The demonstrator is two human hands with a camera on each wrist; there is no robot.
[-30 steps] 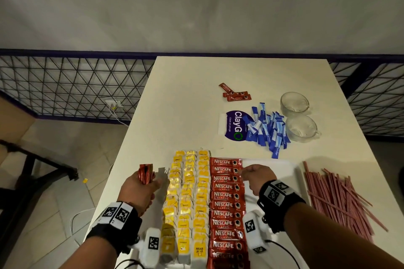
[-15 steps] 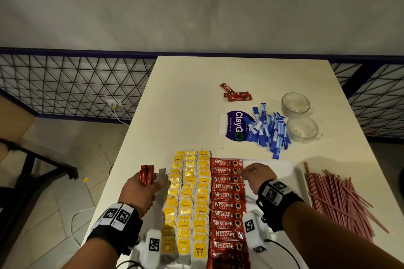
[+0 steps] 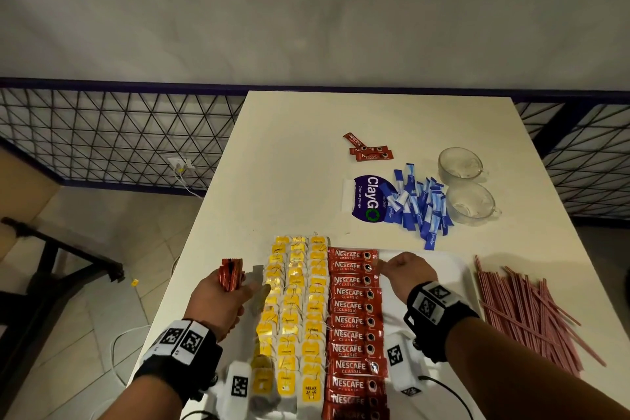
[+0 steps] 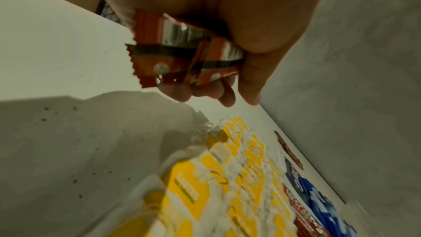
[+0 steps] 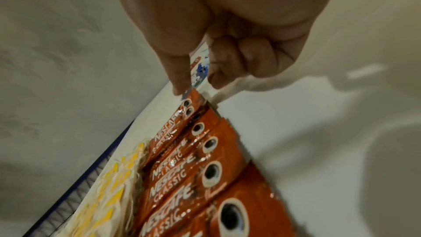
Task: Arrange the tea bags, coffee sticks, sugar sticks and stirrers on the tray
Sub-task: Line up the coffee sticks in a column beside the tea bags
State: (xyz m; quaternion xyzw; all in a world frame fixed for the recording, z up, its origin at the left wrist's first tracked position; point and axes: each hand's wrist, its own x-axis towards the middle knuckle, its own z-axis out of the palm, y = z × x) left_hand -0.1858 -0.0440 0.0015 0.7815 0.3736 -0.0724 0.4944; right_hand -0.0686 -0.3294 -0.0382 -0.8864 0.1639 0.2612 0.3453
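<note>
Head view, near edge: white tray on table carries three columns of yellow tea bags and one column of red coffee sticks. Left hand, left of tea bags, clasps small bundle of coffee sticks upright in curled fingers. Right hand over tray, thumb and forefinger pinching right end of second coffee stick from far end. Pink stirrers heaped right of tray. Farther: blue sugar sticks, purple packet, two glass cups, three loose coffee sticks.

White table, tray, stirrers, sugar sticks, two glass cups
</note>
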